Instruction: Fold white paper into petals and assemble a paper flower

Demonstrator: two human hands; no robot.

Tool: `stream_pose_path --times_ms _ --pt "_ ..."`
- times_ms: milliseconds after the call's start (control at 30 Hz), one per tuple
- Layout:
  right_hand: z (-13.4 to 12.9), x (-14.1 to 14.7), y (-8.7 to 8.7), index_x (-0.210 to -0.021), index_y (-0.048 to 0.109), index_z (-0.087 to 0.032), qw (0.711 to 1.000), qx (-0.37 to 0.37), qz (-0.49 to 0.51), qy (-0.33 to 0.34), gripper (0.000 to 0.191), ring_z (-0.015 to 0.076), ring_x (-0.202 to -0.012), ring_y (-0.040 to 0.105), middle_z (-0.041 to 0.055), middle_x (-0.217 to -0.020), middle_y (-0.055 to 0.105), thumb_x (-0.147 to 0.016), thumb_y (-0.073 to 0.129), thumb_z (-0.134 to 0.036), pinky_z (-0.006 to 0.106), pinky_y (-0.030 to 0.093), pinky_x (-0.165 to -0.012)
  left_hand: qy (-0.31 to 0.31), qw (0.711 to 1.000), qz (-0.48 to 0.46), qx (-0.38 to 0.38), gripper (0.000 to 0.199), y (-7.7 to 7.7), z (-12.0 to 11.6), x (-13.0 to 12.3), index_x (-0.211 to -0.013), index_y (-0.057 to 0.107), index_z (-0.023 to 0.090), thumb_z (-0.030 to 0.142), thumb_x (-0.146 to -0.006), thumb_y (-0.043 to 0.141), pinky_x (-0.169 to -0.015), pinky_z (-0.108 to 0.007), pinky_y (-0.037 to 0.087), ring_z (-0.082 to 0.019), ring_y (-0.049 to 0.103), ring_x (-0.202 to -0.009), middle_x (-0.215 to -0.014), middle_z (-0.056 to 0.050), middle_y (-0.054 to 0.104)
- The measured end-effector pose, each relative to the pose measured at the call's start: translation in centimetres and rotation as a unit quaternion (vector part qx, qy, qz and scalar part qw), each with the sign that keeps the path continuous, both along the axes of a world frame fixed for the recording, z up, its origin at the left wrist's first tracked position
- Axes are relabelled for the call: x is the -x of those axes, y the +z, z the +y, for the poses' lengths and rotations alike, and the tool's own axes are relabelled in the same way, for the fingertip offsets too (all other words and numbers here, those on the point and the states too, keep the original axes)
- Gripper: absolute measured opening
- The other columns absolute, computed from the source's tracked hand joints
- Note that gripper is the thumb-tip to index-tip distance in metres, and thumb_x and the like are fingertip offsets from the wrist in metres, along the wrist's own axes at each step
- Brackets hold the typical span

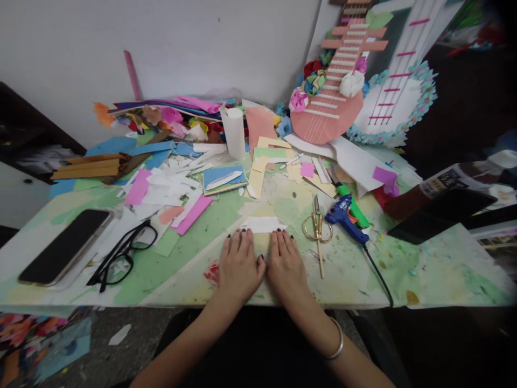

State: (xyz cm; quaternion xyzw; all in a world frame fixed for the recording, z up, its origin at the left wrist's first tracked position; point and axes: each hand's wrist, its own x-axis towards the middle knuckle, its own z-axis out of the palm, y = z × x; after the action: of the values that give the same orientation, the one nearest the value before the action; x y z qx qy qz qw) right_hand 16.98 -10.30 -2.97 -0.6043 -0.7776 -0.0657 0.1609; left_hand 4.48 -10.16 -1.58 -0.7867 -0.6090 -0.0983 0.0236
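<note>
Our left grip (pixel 241 265) and right grip (pixel 286 264) lie palm-down, fingers straight and pinching nothing, tips at the near edge of the white paper strip (pixel 263 223) on the counter (pixel 440 269). Uneven pressing could skew it; our right sweeping outward could knock the scissors (pixel 316 209).

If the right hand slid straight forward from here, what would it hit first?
Most likely the white paper strip lying on the table right in front of the right hand; whether they already touch is hard to tell.
</note>
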Motion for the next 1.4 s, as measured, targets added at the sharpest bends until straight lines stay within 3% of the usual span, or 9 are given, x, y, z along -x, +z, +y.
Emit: stream_pose_path --times_ms 433,600,700,767,833,967,1033,1133,1400 --pt "-0.5 0.0 1.0 -0.133 0.053 0.000 0.999 0.013 -0.027 -0.044 0.051 0.0382 -0.123 0.050 0.0204 -0.130 0.060 -0.092 0.051 -0.031 0.056 0.023 -0.109 0.070 0.997 -0.010 -0.010 0.059 0.8 -0.5 0.2 -0.138 0.045 -0.002 0.029 -0.088 0.038 -0.101 -0.056 0.035 -0.038 0.045 -0.126 -0.135 -0.020 0.055" --pt "-1.1 0.1 0.6 -0.130 0.054 0.002 0.997 0.004 -0.043 -0.065 0.046 0.0344 -0.123 0.052 0.0224 -0.130 0.059 -0.090 0.047 -0.018 0.052 0.023 -0.109 0.067 0.997 -0.038 -0.014 0.056 0.7 -0.5 0.6 -0.137 0.048 0.005 0.030 -0.088 0.041 -0.103 -0.054 0.035 -0.036 0.045 -0.126 -0.134 -0.018 0.057" --pt "-0.8 -1.2 1.5 -0.119 0.063 -0.003 0.998 -0.011 -0.028 -0.052 0.040 0.0292 -0.115 0.058 0.0178 -0.119 0.068 -0.084 0.047 -0.011 0.046 0.025 -0.108 0.057 0.996 -0.063 -0.020 0.054 0.6 -0.6 1.0 -0.135 0.050 0.006 0.030 -0.088 0.043 -0.103 -0.053 0.035 -0.035 0.046 -0.126 -0.133 -0.018 0.057" --pt "0.3 -2.1 3.3 -0.097 0.072 -0.014 1.000 0.024 0.007 -0.017 0.029 0.0224 -0.094 0.066 0.0092 -0.097 0.076 -0.081 0.048 -0.009 0.043 0.027 -0.105 0.051 0.995 -0.081 -0.023 0.053 0.5 -0.7 1.3 -0.133 0.052 0.006 0.031 -0.088 0.045 -0.104 -0.053 0.034 -0.035 0.046 -0.127 -0.132 -0.019 0.057" --pt "2.6 -2.4 5.7 -0.093 0.072 -0.015 0.998 0.042 0.028 -0.039 0.023 0.0201 -0.077 0.065 0.0068 -0.080 0.075 -0.083 0.051 -0.014 0.043 0.031 -0.099 0.045 0.994 -0.099 -0.024 0.051 0.4 -0.7 1.6 -0.131 0.054 0.006 0.031 -0.087 0.046 -0.105 -0.052 0.034 -0.035 0.045 -0.127 -0.130 -0.019 0.058" --pt "9.3 -0.6 9.4 -0.106 0.066 -0.017 0.987 0.138 0.062 0.055 0.029 0.0207 -0.099 0.060 0.0051 -0.101 0.073 -0.083 0.051 -0.007 0.032 0.037 -0.086 0.041 0.986 -0.156 -0.046 0.042 0.1 -0.6 2.2 -0.123 0.059 0.008 0.026 -0.086 0.049 -0.104 -0.050 0.037 -0.033 0.048 -0.123 -0.121 -0.017 0.062" --pt "12.4 1.0 9.8 -0.107 0.066 -0.016 0.957 0.252 0.020 0.142 0.028 0.0193 -0.105 0.058 0.0062 -0.113 0.069 -0.084 0.052 -0.007 0.027 0.038 -0.082 0.041 0.979 -0.189 -0.062 0.037 -0.1 -0.5 2.5 -0.119 0.061 0.010 0.023 -0.086 0.050 -0.103 -0.048 0.040 -0.031 0.050 -0.120 -0.118 -0.016 0.062" --pt "15.0 2.9 8.9 -0.098 0.069 -0.014 0.929 0.312 -0.011 0.197 0.018 0.0159 -0.088 0.062 0.0058 -0.099 0.073 -0.081 0.063 -0.013 0.022 0.039 -0.070 0.039 0.972 -0.220 -0.073 0.034 -0.4 -0.5 2.9 -0.116 0.062 0.012 0.020 -0.085 0.050 -0.102 -0.047 0.042 -0.029 0.052 -0.118 -0.117 -0.014 0.062" --pt "15.3 4.1 8.3 -0.101 0.068 -0.012 0.886 0.382 -0.057 0.256 0.032 0.0152 -0.078 0.061 0.0072 -0.093 0.072 -0.069 0.070 -0.008 0.021 0.037 -0.060 0.035 0.969 -0.229 -0.088 0.032 -0.9 -0.6 3.1 -0.112 0.064 0.009 0.018 -0.083 0.054 -0.103 -0.047 0.042 -0.029 0.052 -0.116 -0.116 -0.015 0.062"
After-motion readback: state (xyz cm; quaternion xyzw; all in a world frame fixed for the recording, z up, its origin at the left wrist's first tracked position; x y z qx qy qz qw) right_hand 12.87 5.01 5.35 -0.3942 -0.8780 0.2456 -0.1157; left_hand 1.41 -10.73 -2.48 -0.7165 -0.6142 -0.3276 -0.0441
